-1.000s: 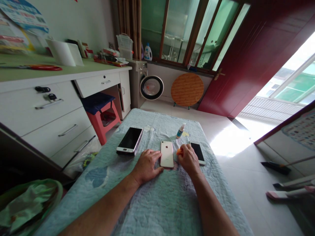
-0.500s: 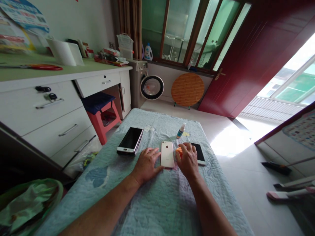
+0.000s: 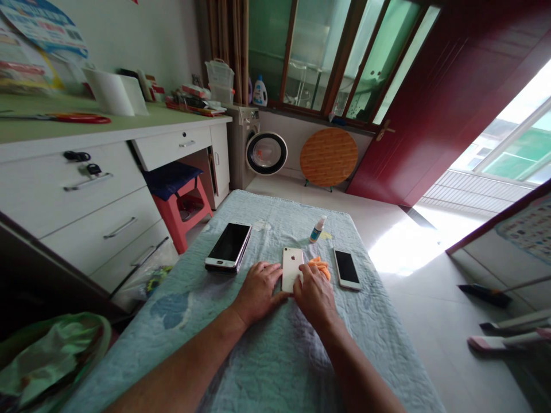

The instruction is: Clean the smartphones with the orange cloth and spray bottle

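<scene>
A white smartphone [image 3: 291, 263] with an apple logo lies back up on the cloth between my hands. My left hand [image 3: 258, 289] holds its left side, with the thumb at the bottom edge. Curled over the phone's lower right part are the fingers of my right hand [image 3: 316, 292]; they hide that corner. A crumpled orange cloth [image 3: 321, 267] lies just beyond the right hand. Further right, another white phone [image 3: 346, 268] rests with its dark screen up. A small spray bottle [image 3: 317, 229] stands behind the cloth.
A stack of phones [image 3: 229, 245] sits on the left of the quilted blue-green table cover [image 3: 253, 355]. Beyond are a red stool [image 3: 181, 203], a white desk [image 3: 86, 201], a washing machine with its door ajar [image 3: 266, 153] and a round wooden tabletop [image 3: 329, 158].
My right hand has let go of the orange cloth and moved left and down onto the phone's right side. The cloth and right-hand phone now show fully. My left hand stays at the phone.
</scene>
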The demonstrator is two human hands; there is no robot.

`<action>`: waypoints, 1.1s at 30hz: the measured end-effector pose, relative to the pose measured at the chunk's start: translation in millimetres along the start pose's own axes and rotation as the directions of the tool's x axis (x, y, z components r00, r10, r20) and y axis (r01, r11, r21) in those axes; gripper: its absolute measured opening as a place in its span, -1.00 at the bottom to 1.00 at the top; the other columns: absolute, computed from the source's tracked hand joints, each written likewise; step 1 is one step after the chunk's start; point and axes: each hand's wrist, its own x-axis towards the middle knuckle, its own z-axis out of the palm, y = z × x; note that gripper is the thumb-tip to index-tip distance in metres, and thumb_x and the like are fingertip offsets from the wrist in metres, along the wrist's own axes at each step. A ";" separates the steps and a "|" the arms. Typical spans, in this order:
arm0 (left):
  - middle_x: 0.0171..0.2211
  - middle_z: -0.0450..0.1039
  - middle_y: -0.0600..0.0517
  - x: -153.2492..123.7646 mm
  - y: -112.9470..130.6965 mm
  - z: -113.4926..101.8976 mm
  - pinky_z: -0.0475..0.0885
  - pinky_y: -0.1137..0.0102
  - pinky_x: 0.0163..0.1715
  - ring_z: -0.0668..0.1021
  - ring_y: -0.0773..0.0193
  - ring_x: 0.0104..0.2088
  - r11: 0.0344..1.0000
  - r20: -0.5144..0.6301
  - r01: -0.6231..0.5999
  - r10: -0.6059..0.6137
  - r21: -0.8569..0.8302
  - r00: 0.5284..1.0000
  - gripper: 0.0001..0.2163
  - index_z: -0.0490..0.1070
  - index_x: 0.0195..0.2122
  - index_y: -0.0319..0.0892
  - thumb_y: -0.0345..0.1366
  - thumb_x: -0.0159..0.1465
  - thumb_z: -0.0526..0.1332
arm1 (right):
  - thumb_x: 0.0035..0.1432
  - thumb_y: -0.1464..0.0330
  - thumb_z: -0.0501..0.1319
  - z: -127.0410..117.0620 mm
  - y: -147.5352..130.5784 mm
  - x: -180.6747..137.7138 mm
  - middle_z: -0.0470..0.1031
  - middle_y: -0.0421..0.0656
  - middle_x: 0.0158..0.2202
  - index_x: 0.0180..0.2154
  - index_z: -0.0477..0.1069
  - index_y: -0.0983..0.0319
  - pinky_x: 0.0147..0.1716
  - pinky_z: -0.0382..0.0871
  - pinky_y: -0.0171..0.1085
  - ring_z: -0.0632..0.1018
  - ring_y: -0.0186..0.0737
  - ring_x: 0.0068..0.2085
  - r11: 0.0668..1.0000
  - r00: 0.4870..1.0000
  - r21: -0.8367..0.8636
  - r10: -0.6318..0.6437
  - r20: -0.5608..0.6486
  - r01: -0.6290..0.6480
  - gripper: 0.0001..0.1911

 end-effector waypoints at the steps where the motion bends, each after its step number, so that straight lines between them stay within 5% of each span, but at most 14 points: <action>1: 0.07 0.44 -0.13 0.1 0.2 0.0 0.30 0.06 0.05 0.41 -0.06 0.04 1.000 -0.002 -0.002 0.002 -0.007 1.000 -0.53 0.45 0.00 -0.18 0.07 0.23 0.19 | 0.17 0.42 0.06 -0.3 0.0 0.0 0.47 -0.03 -0.25 -0.24 0.43 0.23 -0.19 0.22 -0.24 0.47 -0.10 -0.15 1.000 1.000 0.015 0.003 -0.001 -0.003 -0.82; 7: 0.05 0.45 -0.12 1.3 0.2 -0.8 0.31 0.08 0.04 0.42 -0.05 0.02 1.000 -0.004 0.002 -0.002 -0.026 1.000 -0.52 0.44 0.01 -0.19 0.07 0.24 0.19 | 0.09 0.44 0.09 2.9 5.5 0.7 0.48 -0.04 -0.18 -0.12 0.45 0.25 -0.15 0.28 -0.23 0.48 -0.13 -0.16 0.977 0.999 0.210 0.042 -0.017 -0.038 -0.70; 16: -0.05 0.49 -0.11 2.4 -0.8 -4.5 0.34 0.15 -0.02 0.44 0.00 -0.05 0.997 -0.011 0.032 -0.033 -0.068 0.999 -0.54 0.45 -0.06 -0.19 0.10 0.25 0.16 | 0.03 0.44 0.07 10.4 4.9 3.1 0.44 -0.06 -0.15 -0.13 0.43 0.25 -0.23 0.41 -0.23 0.49 -0.23 -0.28 0.814 0.987 0.575 0.144 -0.068 -0.079 -0.66; 20: -0.11 0.49 -0.10 2.1 0.5 -5.9 0.34 0.18 -0.06 0.45 0.03 -0.10 0.997 -0.014 0.011 -0.012 -0.071 1.000 -0.56 0.45 -0.07 -0.18 0.09 0.28 0.12 | 0.03 0.34 0.15 15.5 1.6 6.7 0.46 -0.10 -0.19 -0.04 0.35 0.25 -0.29 0.43 -0.24 0.49 -0.28 -0.37 0.617 0.979 0.784 0.192 -0.060 -0.073 -0.60; 25: -0.23 0.50 -0.05 1.9 5.4 -10.3 0.34 0.24 -0.13 0.46 0.07 -0.18 0.996 -0.013 0.018 -0.020 -0.088 1.000 -0.64 0.45 -0.11 -0.15 0.03 0.29 0.14 | 0.06 0.19 0.23 16.5 -7.3 6.8 0.48 -0.17 -0.34 -0.07 0.38 0.23 -0.42 0.40 -0.32 0.50 -0.27 -0.38 0.294 0.984 0.941 0.109 0.140 -0.167 -0.59; 33: -0.27 0.51 -0.04 2.5 8.9 -16.2 0.34 0.21 -0.14 0.48 0.05 -0.22 0.996 -0.014 0.015 -0.017 -0.092 1.000 -0.70 0.42 -0.13 -0.16 -0.04 0.27 0.18 | 0.16 0.15 0.16 17.9 -12.9 4.4 0.50 -0.16 -0.28 -0.12 0.42 0.18 -0.41 0.43 -0.32 0.51 -0.26 -0.34 0.311 0.989 0.939 0.046 0.141 -0.148 -0.68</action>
